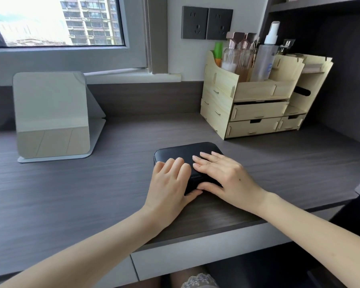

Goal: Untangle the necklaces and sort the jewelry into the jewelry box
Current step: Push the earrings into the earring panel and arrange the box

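The black, rounded-corner leather jewelry box (181, 151) lies closed on the dark wood-grain tabletop (81, 194), towards its front edge and right of the middle. Both hands lie on the lid, clasping nothing. The left hand (170, 181) lies over the box's left end with relaxed fingers, and the right hand (224, 175) lies flat with straight fingers (each thumb touches the near side). A square standing mirror (50, 115) sits at the back left, and a pale plywood drawer organiser (256, 111) holding bottles at the back right corner.
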Demonstrator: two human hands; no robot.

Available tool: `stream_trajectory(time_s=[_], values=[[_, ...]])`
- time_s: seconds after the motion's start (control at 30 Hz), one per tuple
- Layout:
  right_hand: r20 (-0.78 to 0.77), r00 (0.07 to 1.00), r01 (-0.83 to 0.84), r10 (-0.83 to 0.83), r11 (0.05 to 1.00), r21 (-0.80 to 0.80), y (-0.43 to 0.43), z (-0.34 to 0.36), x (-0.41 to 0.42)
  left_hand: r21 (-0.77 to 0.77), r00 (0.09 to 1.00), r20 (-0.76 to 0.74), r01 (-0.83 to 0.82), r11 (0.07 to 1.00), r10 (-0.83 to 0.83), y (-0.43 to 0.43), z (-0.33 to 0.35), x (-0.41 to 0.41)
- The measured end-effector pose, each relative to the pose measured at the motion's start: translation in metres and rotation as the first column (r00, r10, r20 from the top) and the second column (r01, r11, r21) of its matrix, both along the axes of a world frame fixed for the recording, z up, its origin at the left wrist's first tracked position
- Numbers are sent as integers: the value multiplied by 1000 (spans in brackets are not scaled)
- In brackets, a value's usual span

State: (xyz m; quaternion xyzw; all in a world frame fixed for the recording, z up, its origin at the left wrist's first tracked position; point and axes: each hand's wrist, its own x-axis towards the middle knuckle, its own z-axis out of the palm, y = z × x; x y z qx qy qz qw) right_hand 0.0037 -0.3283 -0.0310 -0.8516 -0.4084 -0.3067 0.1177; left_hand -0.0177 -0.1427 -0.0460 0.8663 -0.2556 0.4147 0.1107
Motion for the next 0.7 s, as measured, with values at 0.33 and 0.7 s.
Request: stream_trajectory(time_s=[0.33,0.7], values=[[-564,725,272,-395,917,-293,-16,37,10,-2,991,-131,19,1000,-20,8,7,-5],[-721,679,325,-142,938,121,-16,14,2,-282,818,-573,-252,926,48,35,7,-28]])
